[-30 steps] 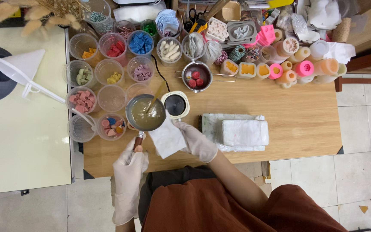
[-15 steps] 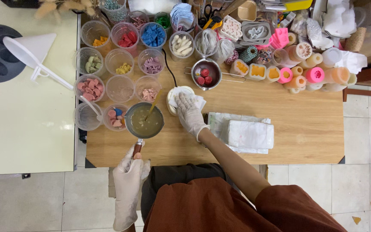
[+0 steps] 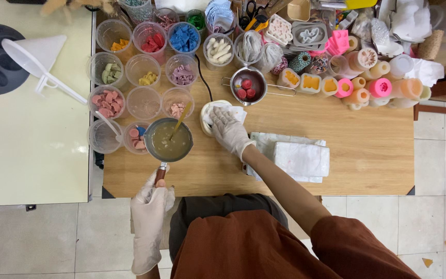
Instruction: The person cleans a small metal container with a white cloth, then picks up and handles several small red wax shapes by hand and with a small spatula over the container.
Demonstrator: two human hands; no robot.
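Working over the long pale wooden table (image 3: 336,150), the person stood at its near edge with both hands in thin white gloves. The small round steel saucepan of murky olive-brown liquid (image 3: 169,140) sat over the table's near left part, just beside the clear plastic cups of coloured wax pieces (image 3: 141,66). Its long axis ran from the bowl straight back toward the person, along the brown wooden handle (image 3: 160,174). A thin wooden stir stick (image 3: 180,121) leaned in the liquid, tilted up and to the right.

The left hand (image 3: 150,204) was closed around the near end of that handle, fingers wrapped, thumb on top. It was plainly the nearer hand to the pan.

The right hand (image 3: 229,130) lay to the right of the pan, apart from it, fingers spread flat and pressing a crumpled white paper tissue (image 3: 237,112) onto the small round white heater plate (image 3: 211,111). It gripped nothing firmly; palm down.

1 folded white cloth pad (image 3: 300,160) lay further right, untouched. Whether the pan rested on the table or hung just above it could not be told.
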